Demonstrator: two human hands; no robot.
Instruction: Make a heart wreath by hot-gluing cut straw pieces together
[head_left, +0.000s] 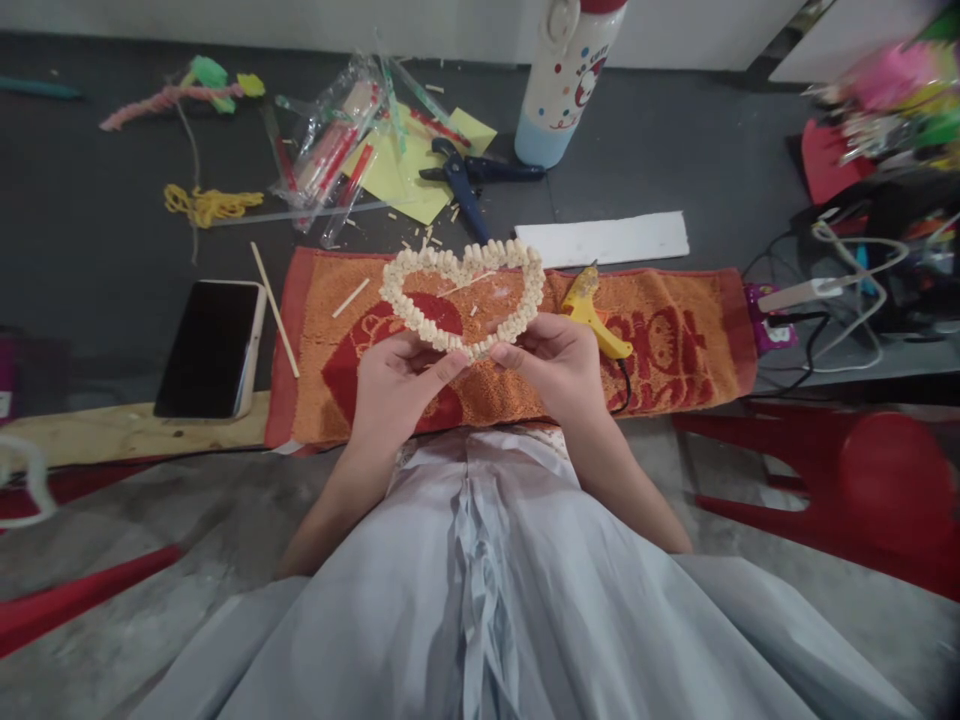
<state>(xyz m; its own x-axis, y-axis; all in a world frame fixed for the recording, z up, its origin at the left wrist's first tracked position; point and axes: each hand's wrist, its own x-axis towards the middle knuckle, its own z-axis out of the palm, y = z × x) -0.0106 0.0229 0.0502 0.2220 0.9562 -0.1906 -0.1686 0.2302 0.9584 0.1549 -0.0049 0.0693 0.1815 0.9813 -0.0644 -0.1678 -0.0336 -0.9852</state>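
A heart-shaped frame (534,290) made of short cream-coloured stick pieces is held up above an orange towel (697,310). My left hand (394,385) grips its lower left side near the point, thumb on top. On the lower right side, my right hand (559,365) pinches it with thumb and fingers. Right of my right hand lies a yellow glue gun (598,318) on the towel, its cord running down toward the table edge. A short thin stick (351,298) rests on the towel at the left, and a longer stick (274,312) crosses its left edge.
Behind the towel are dark blue cutters (466,180), plastic-wrapped sticks (337,150), yellow paper (409,180) and a white strip (607,240). A bottle (566,90) stands at the back. A phone (210,348) lies left; cables (862,270) clutter the right. Red chairs (885,490) flank the table.
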